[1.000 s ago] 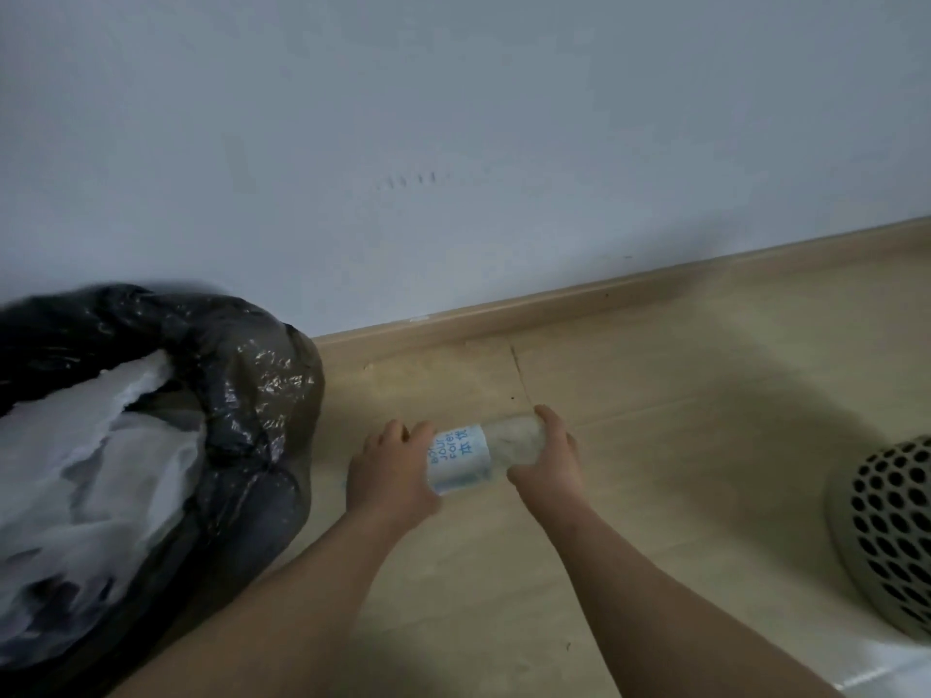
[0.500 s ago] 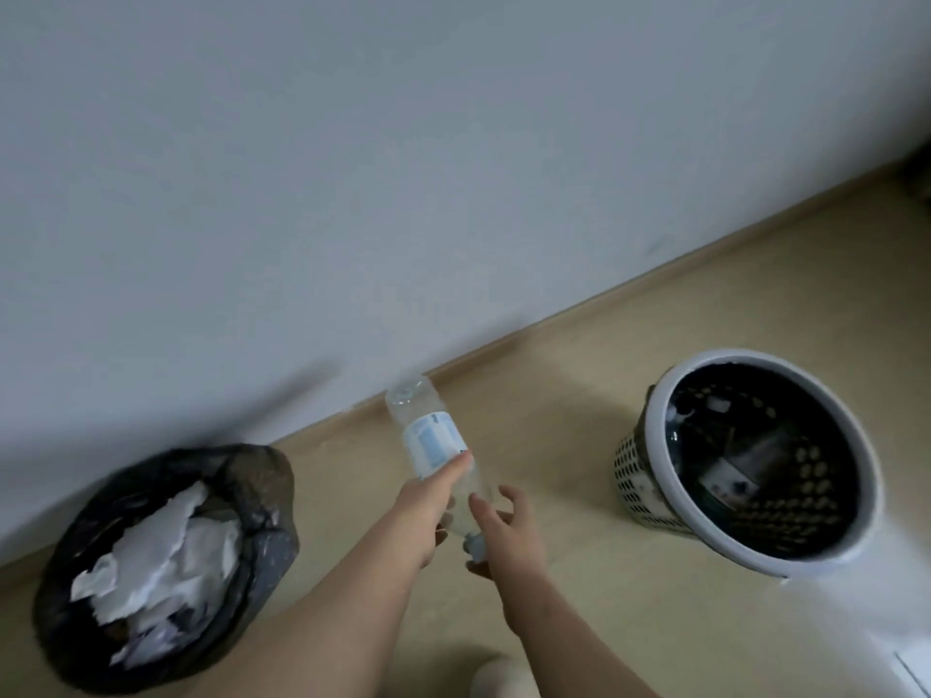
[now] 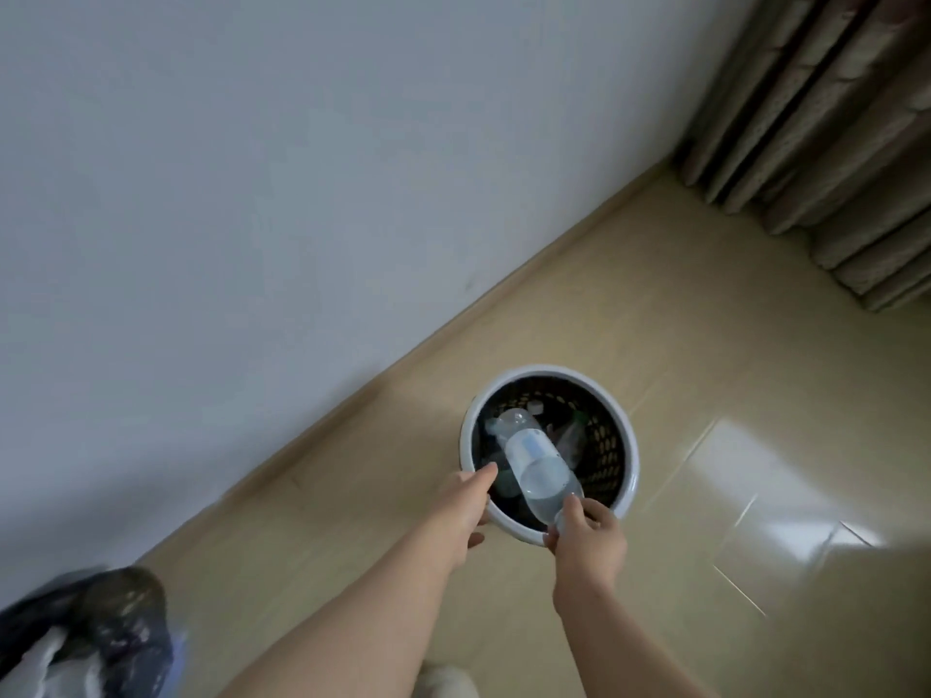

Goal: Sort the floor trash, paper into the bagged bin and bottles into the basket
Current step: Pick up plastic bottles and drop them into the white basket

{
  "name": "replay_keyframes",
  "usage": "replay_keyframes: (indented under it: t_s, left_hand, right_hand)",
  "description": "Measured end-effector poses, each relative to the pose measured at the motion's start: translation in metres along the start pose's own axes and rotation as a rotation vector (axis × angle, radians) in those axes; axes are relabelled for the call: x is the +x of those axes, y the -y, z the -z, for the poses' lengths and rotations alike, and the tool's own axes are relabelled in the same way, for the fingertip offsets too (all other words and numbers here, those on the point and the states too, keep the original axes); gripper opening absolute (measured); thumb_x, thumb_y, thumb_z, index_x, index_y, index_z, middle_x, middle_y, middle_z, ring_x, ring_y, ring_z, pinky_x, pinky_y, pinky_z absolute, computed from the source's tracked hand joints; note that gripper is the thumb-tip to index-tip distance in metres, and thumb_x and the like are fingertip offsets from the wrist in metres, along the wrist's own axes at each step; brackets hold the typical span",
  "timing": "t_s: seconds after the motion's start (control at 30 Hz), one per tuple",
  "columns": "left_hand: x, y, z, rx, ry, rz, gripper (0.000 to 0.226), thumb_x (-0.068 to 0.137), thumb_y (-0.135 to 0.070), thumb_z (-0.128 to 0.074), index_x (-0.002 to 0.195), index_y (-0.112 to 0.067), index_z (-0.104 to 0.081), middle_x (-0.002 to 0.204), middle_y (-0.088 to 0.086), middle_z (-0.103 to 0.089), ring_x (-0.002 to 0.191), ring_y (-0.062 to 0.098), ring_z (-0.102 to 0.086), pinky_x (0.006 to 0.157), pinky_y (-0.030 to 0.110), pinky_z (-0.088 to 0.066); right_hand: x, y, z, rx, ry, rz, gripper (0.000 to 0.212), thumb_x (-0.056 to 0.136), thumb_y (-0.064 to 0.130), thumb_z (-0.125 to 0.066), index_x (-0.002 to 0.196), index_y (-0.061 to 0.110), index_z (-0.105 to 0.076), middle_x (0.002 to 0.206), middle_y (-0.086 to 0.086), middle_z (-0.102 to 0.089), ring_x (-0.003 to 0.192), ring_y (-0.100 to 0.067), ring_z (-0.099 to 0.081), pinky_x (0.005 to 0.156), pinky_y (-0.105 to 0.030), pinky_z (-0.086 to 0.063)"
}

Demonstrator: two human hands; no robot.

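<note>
A clear plastic bottle [image 3: 535, 463] with a white and blue label hangs tilted over the mouth of the white perforated basket [image 3: 629, 460]. My right hand [image 3: 587, 541] pinches its cap end at the basket's near rim. My left hand [image 3: 463, 511] is beside the bottle with fingers extended, index finger pointing toward it, apparently not touching. Other bottles lie dark inside the basket. The black bagged bin [image 3: 121, 632] with white paper in it shows at the bottom left corner.
A white wall with a wooden skirting runs diagonally behind the basket. Beige curtains [image 3: 831, 138] hang at the top right. Glossy floor tiles stretch to the right of the basket. A pale rounded shape [image 3: 448, 682], partly hidden, is at the bottom edge.
The bottle went from lying on the floor in both hands to being lifted and carried right over the basket. My left hand has let go of it; the view swung from bin to basket.
</note>
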State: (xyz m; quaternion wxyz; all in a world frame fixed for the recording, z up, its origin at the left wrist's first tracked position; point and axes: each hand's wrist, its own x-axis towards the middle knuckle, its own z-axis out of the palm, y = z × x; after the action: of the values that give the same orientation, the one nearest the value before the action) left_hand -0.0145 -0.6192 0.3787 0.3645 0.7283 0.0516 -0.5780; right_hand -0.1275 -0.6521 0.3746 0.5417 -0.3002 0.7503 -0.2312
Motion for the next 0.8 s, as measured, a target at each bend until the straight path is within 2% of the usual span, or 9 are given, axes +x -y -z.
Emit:
replay_keyframes:
  t_s: [0.1, 0.23, 0.37, 0.4, 0.5, 0.6, 0.7, 0.8]
  left_hand:
    - [0.005, -0.003, -0.016, 0.038, -0.006, 0.028, 0.018, 0.094, -0.042, -0.046, 0.096, -0.025, -0.050, 0.092, -0.005, -0.056, 0.081, 0.010, -0.055, 0.069, 0.027, -0.043]
    - [0.008, -0.008, -0.021, 0.070, -0.068, 0.063, 0.015, 0.096, -0.027, -0.042, 0.082, -0.025, -0.047, 0.085, -0.003, -0.056, 0.072, 0.011, -0.054, 0.067, 0.026, -0.042]
    - [0.001, -0.013, -0.017, 0.097, -0.107, 0.083, 0.015, 0.094, -0.020, -0.041, 0.080, -0.021, -0.049, 0.082, -0.001, -0.055, 0.073, 0.014, -0.054, 0.065, 0.027, -0.042]
    - [-0.003, -0.017, -0.012, 0.096, -0.109, 0.076, 0.016, 0.093, -0.020, -0.041, 0.080, -0.020, -0.050, 0.083, 0.000, -0.055, 0.076, 0.015, -0.055, 0.066, 0.027, -0.043]
    - [-0.019, -0.033, 0.000, 0.083, -0.107, 0.062, 0.019, 0.093, -0.017, -0.041, 0.077, -0.020, -0.051, 0.081, 0.000, -0.056, 0.073, 0.015, -0.055, 0.068, 0.027, -0.042]
    - [-0.044, -0.060, 0.019, 0.063, -0.121, 0.000, 0.024, 0.094, -0.014, -0.041, 0.073, -0.019, -0.051, 0.075, 0.000, -0.054, 0.069, 0.015, -0.052, 0.064, 0.025, -0.040]
    - [-0.070, -0.091, 0.040, 0.022, -0.152, -0.054, 0.023, 0.095, -0.015, -0.040, 0.074, -0.019, -0.049, 0.077, 0.001, -0.052, 0.072, 0.016, -0.052, 0.063, 0.025, -0.039]
    - [-0.105, -0.118, 0.066, -0.026, -0.185, -0.109, 0.019, 0.094, -0.015, -0.039, 0.079, -0.018, -0.048, 0.079, 0.000, -0.053, 0.068, 0.013, -0.052, 0.065, 0.025, -0.040]
  right_hand:
    - [0.015, 0.010, 0.012, -0.038, -0.053, -0.014, 0.032, 0.089, 0.022, -0.056, 0.117, 0.008, -0.056, 0.107, -0.012, -0.063, 0.082, -0.028, -0.064, 0.085, -0.046, -0.053]
    - [0.022, 0.024, 0.017, -0.025, 0.124, -0.106, 0.056, 0.092, 0.019, -0.054, 0.143, 0.016, -0.033, 0.106, -0.005, -0.055, 0.066, -0.014, -0.055, 0.083, -0.039, -0.051]
    - [0.015, 0.037, 0.015, -0.073, 0.173, -0.141, 0.058, 0.092, 0.022, -0.053, 0.145, 0.023, -0.029, 0.134, -0.008, -0.050, 0.074, -0.020, -0.059, 0.081, -0.037, -0.051]
    - [0.012, 0.042, 0.013, -0.078, 0.181, -0.147, 0.058, 0.092, 0.021, -0.053, 0.145, 0.023, -0.030, 0.131, -0.008, -0.052, 0.071, -0.018, -0.056, 0.082, -0.037, -0.051]
    - [-0.002, 0.055, 0.007, -0.095, 0.197, -0.153, 0.053, 0.092, 0.018, -0.051, 0.142, 0.019, -0.034, 0.102, -0.005, -0.058, 0.070, -0.018, -0.052, 0.077, -0.038, -0.050]
    - [-0.024, 0.082, -0.004, -0.119, 0.225, -0.104, 0.050, 0.092, 0.015, -0.049, 0.140, 0.015, -0.038, 0.102, -0.009, -0.059, 0.082, -0.023, -0.055, 0.082, -0.041, -0.050]
    - [-0.051, 0.116, -0.019, -0.146, 0.249, -0.062, 0.044, 0.093, 0.016, -0.050, 0.136, 0.013, -0.043, 0.075, -0.007, -0.056, 0.059, -0.019, -0.048, 0.056, -0.031, -0.043]
    - [-0.088, 0.147, -0.033, -0.179, 0.316, -0.004, 0.032, 0.091, 0.015, -0.051, 0.123, 0.010, -0.052, 0.074, -0.008, -0.052, 0.055, -0.018, -0.044, 0.052, -0.030, -0.040]
